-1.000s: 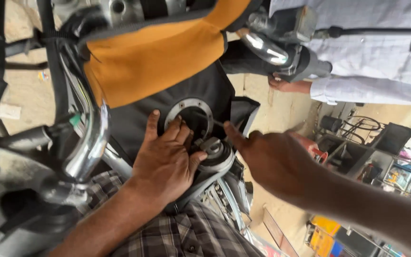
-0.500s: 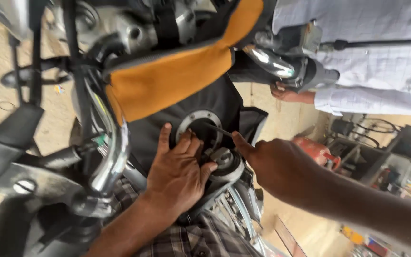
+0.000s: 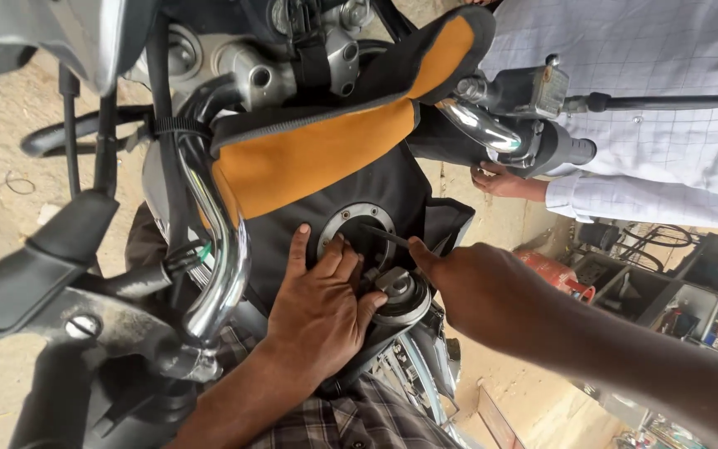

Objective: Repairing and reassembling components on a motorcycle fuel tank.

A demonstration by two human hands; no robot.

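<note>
- Sandy, dusty ground (image 3: 10,249) lies behind a motorcycle seen from above, with shop clutter and dark trays at the far right edge.
- Far left, a black lever and grip (image 3: 51,266) reach across the view, joined to a chrome handlebar (image 3: 222,266) that curves down beside the tank.
- An orange and black padded cover (image 3: 317,158) is draped over the fuel tank, its black part running down round the filler opening.
- The left hand (image 3: 322,312) lies flat on the black cover, fingers spread and apart, fingertips touching the lower rim of the round metal filler ring (image 3: 357,226); it grips nothing that I can see.
- Just right of that hand's thumb sits the hinged fuel cap (image 3: 400,291), swung open and tilted, its silver underside showing.
- The right hand (image 3: 475,287) comes in from the right with its fingers drawn together round a thin dark tool (image 3: 386,236), whose tip points into the filler opening; the exact grip is hidden behind the knuckles.
- Upper right, the other chrome bar end and a brake reservoir (image 3: 533,87) stand in front of another person in a pale checked shirt (image 3: 650,75), whose hand (image 3: 504,183) rests near the tank's edge.
</note>
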